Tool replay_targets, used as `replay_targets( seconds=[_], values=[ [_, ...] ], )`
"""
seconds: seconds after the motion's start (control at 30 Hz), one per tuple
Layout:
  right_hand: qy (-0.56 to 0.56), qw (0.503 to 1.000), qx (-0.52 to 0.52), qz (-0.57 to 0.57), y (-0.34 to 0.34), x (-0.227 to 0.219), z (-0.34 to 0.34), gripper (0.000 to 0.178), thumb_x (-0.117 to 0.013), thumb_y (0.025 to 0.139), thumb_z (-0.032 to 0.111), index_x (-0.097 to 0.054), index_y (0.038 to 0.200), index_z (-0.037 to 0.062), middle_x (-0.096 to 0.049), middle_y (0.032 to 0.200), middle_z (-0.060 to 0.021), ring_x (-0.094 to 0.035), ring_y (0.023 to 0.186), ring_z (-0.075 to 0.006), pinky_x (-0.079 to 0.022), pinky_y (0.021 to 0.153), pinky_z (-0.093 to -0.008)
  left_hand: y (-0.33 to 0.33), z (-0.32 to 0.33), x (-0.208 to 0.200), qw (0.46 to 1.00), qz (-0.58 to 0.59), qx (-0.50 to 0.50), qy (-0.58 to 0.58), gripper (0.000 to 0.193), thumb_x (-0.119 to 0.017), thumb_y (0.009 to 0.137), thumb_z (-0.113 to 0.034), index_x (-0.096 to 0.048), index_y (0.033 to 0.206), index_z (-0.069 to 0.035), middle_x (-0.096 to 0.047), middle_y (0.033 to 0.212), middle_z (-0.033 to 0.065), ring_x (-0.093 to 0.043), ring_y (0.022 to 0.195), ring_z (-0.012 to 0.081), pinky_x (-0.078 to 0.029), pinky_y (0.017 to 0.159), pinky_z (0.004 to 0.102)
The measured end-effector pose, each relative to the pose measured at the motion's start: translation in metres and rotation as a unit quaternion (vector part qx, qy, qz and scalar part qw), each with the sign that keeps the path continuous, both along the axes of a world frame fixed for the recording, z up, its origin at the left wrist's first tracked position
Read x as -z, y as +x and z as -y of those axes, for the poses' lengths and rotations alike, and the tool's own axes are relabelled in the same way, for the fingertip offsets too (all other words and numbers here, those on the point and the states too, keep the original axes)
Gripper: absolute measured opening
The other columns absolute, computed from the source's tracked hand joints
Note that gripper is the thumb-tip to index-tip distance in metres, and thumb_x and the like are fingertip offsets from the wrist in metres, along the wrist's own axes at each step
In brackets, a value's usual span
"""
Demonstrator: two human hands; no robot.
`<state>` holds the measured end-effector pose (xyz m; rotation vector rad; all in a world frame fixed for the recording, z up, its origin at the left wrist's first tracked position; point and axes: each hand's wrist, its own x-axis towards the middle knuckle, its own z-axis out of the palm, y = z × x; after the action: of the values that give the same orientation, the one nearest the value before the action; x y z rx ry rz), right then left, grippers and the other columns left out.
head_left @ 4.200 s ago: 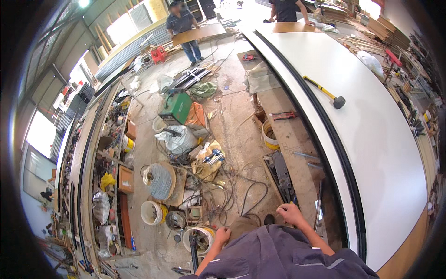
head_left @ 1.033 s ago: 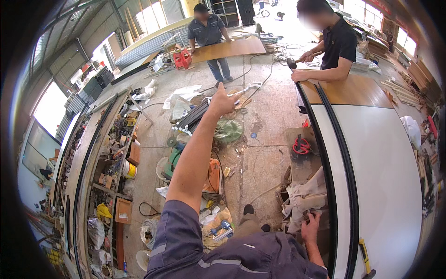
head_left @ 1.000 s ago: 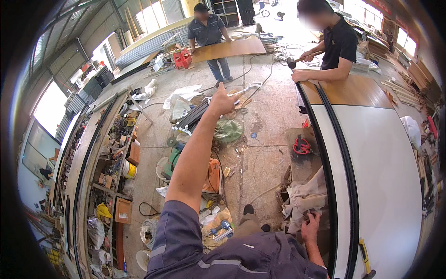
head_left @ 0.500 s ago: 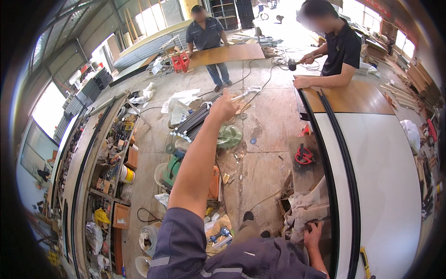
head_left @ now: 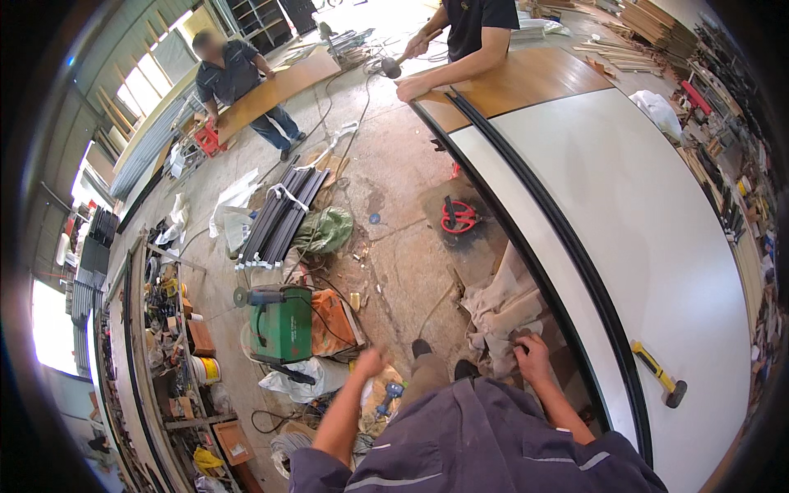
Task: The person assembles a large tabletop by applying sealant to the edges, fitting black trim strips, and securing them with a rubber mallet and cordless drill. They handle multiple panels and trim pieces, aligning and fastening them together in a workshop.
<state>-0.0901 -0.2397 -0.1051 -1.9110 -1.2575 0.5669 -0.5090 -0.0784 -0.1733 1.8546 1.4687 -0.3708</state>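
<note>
My left hand [head_left: 371, 361] is drawn in low in front of my body, over the floor near a blue-grey power tool [head_left: 389, 398]. Its fingers are blurred and partly hidden. My right hand [head_left: 532, 355] is curled beside a crumpled beige cloth [head_left: 497, 320], left of the work table's edge. Something small and dark shows at its fingertips, too small to name. On the white panel [head_left: 657, 222] to my right lies a hammer with a yellow and black handle [head_left: 651, 363]. Long black strips [head_left: 567, 214] run along the panel.
A co-worker [head_left: 472, 41] leans on a brown board [head_left: 534, 74], holding a mallet [head_left: 391, 67]. Another person [head_left: 238, 82] carries a brown panel [head_left: 279, 92]. Bundled dark profiles [head_left: 282, 209], a green machine [head_left: 281, 327], red-handled tool [head_left: 459, 216] and cables lie on the floor. Cluttered shelving [head_left: 177, 353] stands left.
My left arm, stretched out with a pointing finger before, has drawn back toward my body. The view has turned right. My right hand stays near the cloth.
</note>
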Motion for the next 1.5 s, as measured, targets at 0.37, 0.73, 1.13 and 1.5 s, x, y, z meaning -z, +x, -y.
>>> replay_targets(
  seconds=[0.37,0.73,1.13,1.5],
  values=[
    [-0.039,0.993,0.090,-0.065,0.004,0.024,0.036,0.035,-0.069,0.078,0.008,-0.066,0.110,-0.0062,-0.066,0.108,-0.0176,-0.065,0.096,-0.0320,-0.051,0.087,-0.0374,-0.084,0.218,0.133,0.965,0.010,-0.251,-0.072,0.053,-0.051,0.092,-0.050,-0.074,0.101,-0.004,-0.069,0.104,0.0268,-0.067,0.104,0.0414,-0.051,0.091,0.0467],
    [-0.084,0.958,0.249,-0.113,-0.002,0.028,0.008,0.037,-0.072,0.071,0.007,-0.066,0.104,-0.0070,-0.068,0.096,-0.0116,-0.062,0.090,-0.0204,-0.049,0.082,-0.0327,-0.066,0.089,0.129,0.983,-0.010,-0.175,-0.061,0.038,-0.049,0.085,-0.020,-0.072,0.106,0.002,-0.067,0.112,0.0276,-0.066,0.106,0.0422,-0.050,0.095,0.0488],
    [-0.254,0.877,0.379,-0.152,0.007,0.059,-0.008,0.019,-0.061,0.078,0.001,-0.069,0.095,-0.0039,-0.067,0.077,-0.0159,-0.063,0.068,-0.0285,-0.050,0.067,-0.0425,-0.122,-0.075,0.108,0.981,0.022,-0.179,-0.067,0.040,-0.055,0.085,-0.034,-0.074,0.106,-0.005,-0.070,0.108,0.0251,-0.066,0.103,0.0416,-0.052,0.094,0.0469],
    [-0.292,0.832,0.370,0.292,0.035,0.163,0.022,0.026,-0.062,0.077,0.012,-0.070,0.093,-0.0069,-0.068,0.095,-0.0305,-0.063,0.093,-0.0497,-0.050,0.083,-0.0539,-0.138,-0.192,0.115,0.983,0.104,-0.141,-0.062,0.041,-0.056,0.087,-0.034,-0.073,0.110,-0.004,-0.068,0.112,0.0244,-0.064,0.107,0.0431,-0.050,0.096,0.0480]
  ],
)
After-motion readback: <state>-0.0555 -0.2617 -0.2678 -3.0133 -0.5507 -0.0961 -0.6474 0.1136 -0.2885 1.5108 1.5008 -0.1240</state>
